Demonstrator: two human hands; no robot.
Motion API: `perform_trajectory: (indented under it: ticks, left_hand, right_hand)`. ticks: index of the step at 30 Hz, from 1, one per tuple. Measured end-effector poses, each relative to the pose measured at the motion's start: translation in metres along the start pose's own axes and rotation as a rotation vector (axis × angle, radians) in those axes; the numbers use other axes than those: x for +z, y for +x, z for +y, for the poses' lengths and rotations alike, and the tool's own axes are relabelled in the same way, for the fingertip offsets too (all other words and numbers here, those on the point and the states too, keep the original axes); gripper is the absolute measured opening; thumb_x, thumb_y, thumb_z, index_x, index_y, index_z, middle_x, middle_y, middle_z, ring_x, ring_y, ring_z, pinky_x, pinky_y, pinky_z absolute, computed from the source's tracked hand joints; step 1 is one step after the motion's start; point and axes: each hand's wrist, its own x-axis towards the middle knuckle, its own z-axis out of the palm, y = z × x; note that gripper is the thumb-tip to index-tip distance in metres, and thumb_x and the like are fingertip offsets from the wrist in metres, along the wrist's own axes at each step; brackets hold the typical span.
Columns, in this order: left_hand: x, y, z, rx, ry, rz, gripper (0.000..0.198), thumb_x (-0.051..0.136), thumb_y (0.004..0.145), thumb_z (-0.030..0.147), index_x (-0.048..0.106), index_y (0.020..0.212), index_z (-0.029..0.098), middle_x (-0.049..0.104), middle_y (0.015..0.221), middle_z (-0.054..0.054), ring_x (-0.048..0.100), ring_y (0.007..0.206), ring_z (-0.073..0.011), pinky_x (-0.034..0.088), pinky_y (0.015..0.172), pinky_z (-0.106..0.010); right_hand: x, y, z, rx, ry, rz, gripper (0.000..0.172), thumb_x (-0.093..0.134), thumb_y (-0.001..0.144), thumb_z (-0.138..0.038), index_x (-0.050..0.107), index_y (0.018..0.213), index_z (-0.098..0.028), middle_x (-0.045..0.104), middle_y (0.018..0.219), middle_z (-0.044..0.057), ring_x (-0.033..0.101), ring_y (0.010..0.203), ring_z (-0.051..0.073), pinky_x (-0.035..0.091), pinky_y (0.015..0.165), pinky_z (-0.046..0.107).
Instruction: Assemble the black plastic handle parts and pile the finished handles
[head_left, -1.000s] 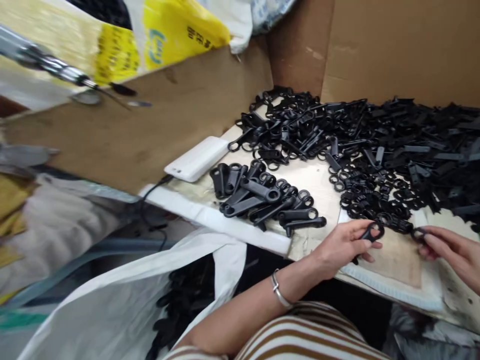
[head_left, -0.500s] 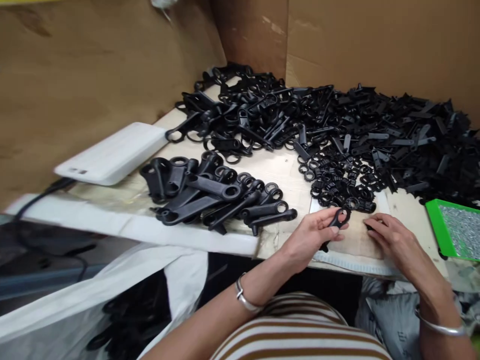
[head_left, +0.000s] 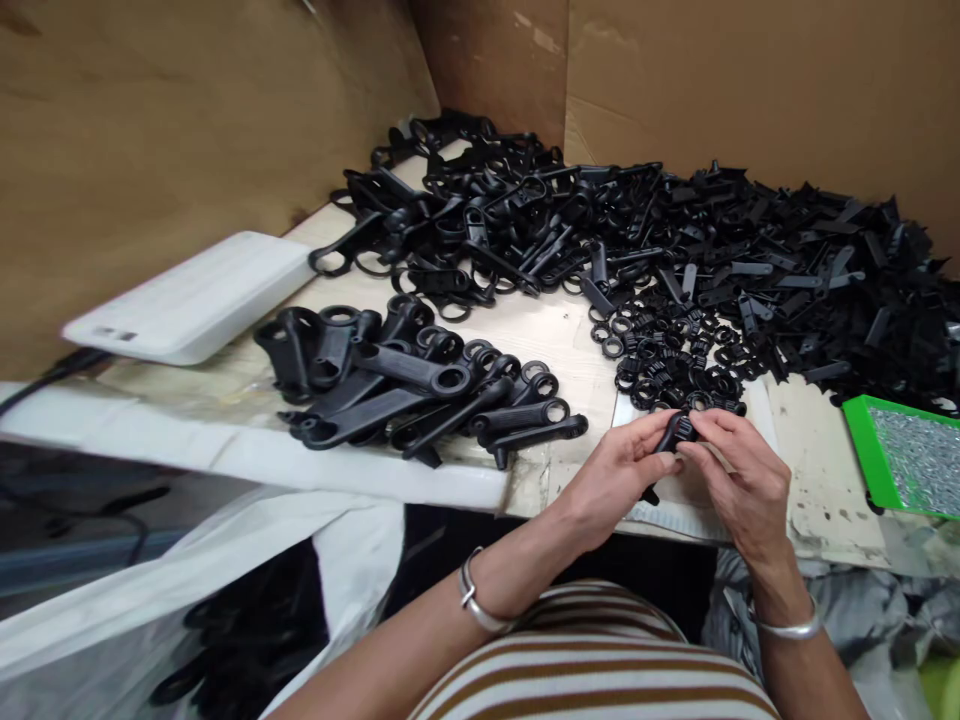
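Observation:
My left hand (head_left: pixel 611 478) grips a black plastic handle piece (head_left: pixel 670 436) with a ring at its end, at the table's front edge. My right hand (head_left: pixel 739 480) meets it from the right, fingers pinched at the ring end, holding a small black part that I cannot make out clearly. Just behind both hands lies a heap of small black rings (head_left: pixel 667 365). To the left lies a pile of black handles (head_left: pixel 420 385) side by side.
A large heap of loose black plastic parts (head_left: pixel 675 240) fills the back of the table, against cardboard walls (head_left: pixel 750 80). A white power bank (head_left: pixel 191 300) lies at the left. A green tray of small metal pieces (head_left: pixel 904 455) sits right. A white bag of black parts (head_left: pixel 247 620) hangs below.
My right hand has moved left from the table to the handle piece in my left hand, and now pinches at its ring end. The view has shifted slightly.

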Motion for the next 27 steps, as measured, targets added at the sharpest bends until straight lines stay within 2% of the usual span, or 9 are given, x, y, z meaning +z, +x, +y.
perform_trajectory:
  ticks: [4, 9, 13, 16, 18, 20, 22, 24, 27]
  left_hand:
    - [-0.001, -0.004, -0.005, 0.046, 0.067, -0.001, 0.040, 0.062, 0.081, 0.013, 0.066, 0.120, 0.018, 0.068, 0.122, -0.008, 0.061, 0.116, -0.0215, 0.045, 0.104, -0.036]
    - [-0.007, -0.007, -0.012, 0.193, 0.364, 0.016, 0.045, 0.056, 0.086, 0.014, 0.059, 0.131, 0.020, 0.067, 0.124, -0.006, 0.057, 0.120, -0.0209, 0.041, 0.109, -0.036]
    - [-0.008, -0.012, 0.001, 0.231, 0.687, -0.019, 0.038, 0.055, 0.090, 0.020, 0.061, 0.127, 0.018, 0.071, 0.107, -0.006, 0.065, 0.098, -0.0201, 0.050, 0.089, -0.029]
    - [-0.008, -0.018, 0.012, 0.227, 0.880, -0.006, 0.034, 0.058, 0.089, 0.025, 0.065, 0.121, 0.017, 0.071, 0.082, -0.003, 0.064, 0.072, -0.0158, 0.049, 0.069, -0.023]
    - [-0.009, -0.022, 0.015, 0.229, 0.870, -0.008, 0.035, 0.056, 0.090, 0.025, 0.064, 0.124, 0.019, 0.066, 0.068, 0.001, 0.061, 0.059, -0.0125, 0.048, 0.062, -0.021]
    - [-0.010, -0.025, 0.014, 0.230, 0.797, -0.028, 0.038, 0.053, 0.092, 0.025, 0.062, 0.128, 0.019, 0.060, 0.060, 0.004, 0.057, 0.050, -0.0101, 0.047, 0.054, -0.018]
    - [-0.011, -0.027, 0.014, 0.224, 0.725, -0.036, 0.038, 0.049, 0.093, 0.027, 0.062, 0.127, 0.017, 0.058, 0.058, 0.004, 0.055, 0.045, -0.0089, 0.044, 0.046, -0.017]
    - [-0.014, -0.029, 0.016, 0.232, 0.696, -0.004, 0.036, 0.046, 0.094, 0.028, 0.064, 0.122, 0.015, 0.058, 0.058, 0.004, 0.054, 0.041, -0.0081, 0.042, 0.041, -0.016]
    - [-0.022, -0.035, 0.024, 0.335, 0.820, 0.104, 0.034, 0.045, 0.096, 0.027, 0.063, 0.120, 0.013, 0.060, 0.056, 0.004, 0.055, 0.040, -0.0081, 0.046, 0.044, -0.017]
  right_hand:
    - [0.007, -0.001, 0.002, -0.027, -0.044, -0.024, 0.023, 0.061, 0.092, -0.022, 0.070, 0.112, -0.022, 0.072, 0.104, 0.009, 0.069, 0.093, 0.021, 0.059, 0.085, 0.038]
    - [0.007, 0.000, -0.005, -0.004, -0.015, -0.023, 0.023, 0.060, 0.091, -0.019, 0.070, 0.112, -0.020, 0.070, 0.101, 0.010, 0.068, 0.091, 0.020, 0.059, 0.085, 0.035]
    - [0.000, -0.002, -0.012, 0.107, 0.082, -0.011, 0.019, 0.064, 0.089, -0.023, 0.072, 0.107, -0.024, 0.069, 0.100, 0.008, 0.068, 0.090, 0.020, 0.059, 0.082, 0.035]
    - [-0.008, -0.004, -0.009, 0.219, 0.232, -0.074, 0.018, 0.065, 0.089, -0.030, 0.074, 0.104, -0.026, 0.070, 0.104, 0.007, 0.069, 0.090, 0.019, 0.060, 0.077, 0.031]
    - [-0.011, -0.003, -0.005, 0.269, 0.348, -0.160, 0.026, 0.064, 0.089, -0.038, 0.073, 0.110, -0.025, 0.071, 0.110, 0.008, 0.070, 0.089, 0.020, 0.060, 0.074, 0.030]
    - [-0.009, -0.002, -0.004, 0.306, 0.451, -0.303, 0.036, 0.060, 0.090, -0.046, 0.072, 0.114, -0.022, 0.073, 0.104, 0.009, 0.070, 0.084, 0.021, 0.060, 0.069, 0.029]
    - [-0.002, 0.002, -0.008, 0.352, 0.514, -0.408, 0.041, 0.051, 0.094, -0.051, 0.075, 0.104, -0.019, 0.074, 0.085, 0.007, 0.069, 0.074, 0.020, 0.057, 0.063, 0.028]
    - [0.007, 0.008, -0.017, 0.407, 0.510, -0.424, 0.047, 0.044, 0.096, -0.052, 0.076, 0.091, -0.017, 0.071, 0.070, 0.004, 0.066, 0.066, 0.019, 0.055, 0.060, 0.026]
    - [0.018, 0.024, -0.030, 0.388, 0.490, -0.465, 0.050, 0.043, 0.096, -0.053, 0.075, 0.081, -0.017, 0.069, 0.066, 0.002, 0.064, 0.063, 0.017, 0.053, 0.062, 0.026]
